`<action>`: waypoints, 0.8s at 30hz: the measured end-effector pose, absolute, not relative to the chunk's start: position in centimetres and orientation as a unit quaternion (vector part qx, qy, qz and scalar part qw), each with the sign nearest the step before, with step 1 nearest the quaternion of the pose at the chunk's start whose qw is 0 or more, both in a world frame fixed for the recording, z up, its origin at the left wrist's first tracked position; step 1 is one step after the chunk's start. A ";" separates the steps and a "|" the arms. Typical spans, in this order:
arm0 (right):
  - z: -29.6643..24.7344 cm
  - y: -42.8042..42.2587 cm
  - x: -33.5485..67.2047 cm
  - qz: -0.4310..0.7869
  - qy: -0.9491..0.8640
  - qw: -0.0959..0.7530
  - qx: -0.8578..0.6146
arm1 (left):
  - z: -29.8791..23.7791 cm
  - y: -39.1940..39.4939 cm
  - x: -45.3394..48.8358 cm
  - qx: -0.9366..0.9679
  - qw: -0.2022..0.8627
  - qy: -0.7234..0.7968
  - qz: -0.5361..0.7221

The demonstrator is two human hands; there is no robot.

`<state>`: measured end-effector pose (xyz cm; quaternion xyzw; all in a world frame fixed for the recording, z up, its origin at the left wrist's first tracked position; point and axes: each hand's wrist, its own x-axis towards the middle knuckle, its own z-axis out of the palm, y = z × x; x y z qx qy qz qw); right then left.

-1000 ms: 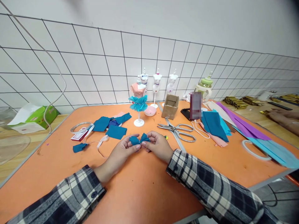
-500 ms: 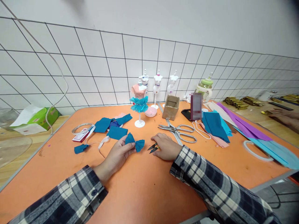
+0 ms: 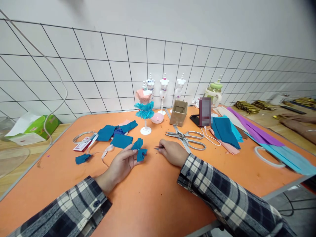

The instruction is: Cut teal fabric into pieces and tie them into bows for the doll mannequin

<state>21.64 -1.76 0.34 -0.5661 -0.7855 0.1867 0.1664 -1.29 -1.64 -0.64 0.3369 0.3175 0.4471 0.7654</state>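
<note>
My left hand (image 3: 120, 166) is closed on a teal crepe-paper bow (image 3: 141, 154), pinched at its middle with the ruffled ends sticking out. Small dark-bladed thread snips (image 3: 158, 147) sit in my closed right hand (image 3: 173, 152), their tips facing the bow but apart from it. Fingers cover most of the snips. Beyond the bow stands a miniature dress form (image 3: 144, 110) wearing a pink top and a turquoise ruffle. Flat teal paper pieces (image 3: 121, 141) lie left of it, and a small teal scrap (image 3: 83, 159) is farther left.
Large scissors (image 3: 194, 140) lie just beyond my right hand. Behind are a pink bowl (image 3: 157, 118), a cardboard box (image 3: 179, 113), white dress forms (image 3: 164, 87) and a phone on a stand (image 3: 205, 112). Coloured paper sheets (image 3: 261, 135) cover the right side. Another person's hand (image 3: 296, 121) shows at far right.
The bow has turned in my left hand, its ends now one above the other. The snips have rotated and their blades look closer together. The view has shifted slightly.
</note>
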 end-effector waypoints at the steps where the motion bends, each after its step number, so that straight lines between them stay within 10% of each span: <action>1: 0.4 -1.8 21.5 0.203 -0.771 0.189 -0.574 | -0.7 -1.6 -1.3 0.337 0.767 0.315 0.445; 13: 0.3 -4.1 18.5 0.542 -0.560 0.465 -0.420 | -1.1 -2.1 -0.5 0.440 0.691 0.386 0.424; 24: 0.1 -4.7 18.0 0.410 -0.682 0.390 -0.463 | -1.2 -2.1 -0.8 0.438 0.719 0.370 0.394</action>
